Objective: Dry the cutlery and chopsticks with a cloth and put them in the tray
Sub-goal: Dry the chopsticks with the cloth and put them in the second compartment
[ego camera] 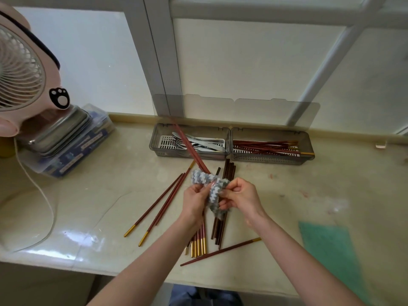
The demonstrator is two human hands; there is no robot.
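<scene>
Both hands clamp a grey-and-white knitted cloth (pixel 211 189) above the counter, the left hand (pixel 195 200) pinching one bunched end and the right hand (pixel 239 196) curled round the other. A pair of reddish-brown chopsticks (pixel 189 144), blurred, sticks out of the cloth's far fold and slants up and away over the tray's left compartment. Which fingers press on the sticks inside the fabric cannot be told.

The smoky translucent plastic tray (pixel 229 131) sits against the window ledge, its slotted white floor split into two long compartments and its clear lid (pixel 242 110) standing upright behind. Shiny steel cutlery (pixel 204 144) lies heaped in the left compartment. Slim red chopsticks with gold ends (pixel 265 146) lie crisscrossed in the right one.

More sticks are scattered on the glossy, pale marbled counter (pixel 110 184) under and around the hands. Two red gold-tipped pairs (pixel 163 206) fan out to the left, a bundle with gold caps (pixel 199 244) points toward the person, and a single stick (pixel 220 251) lies crosswise just beside it. A clutch of plain dark-brown chopsticks (pixel 229 171) runs from the tray's front wall down beneath the cloth.

At the far left, a pink fan (pixel 19 69) with a round white grille stands over a rounded steel box (pixel 59 129) stacked on a clear plastic container (pixel 72 155), with a white cable (pixel 47 202) looping across the counter. A flat green sheet (pixel 331 250) lies at the right edge.
</scene>
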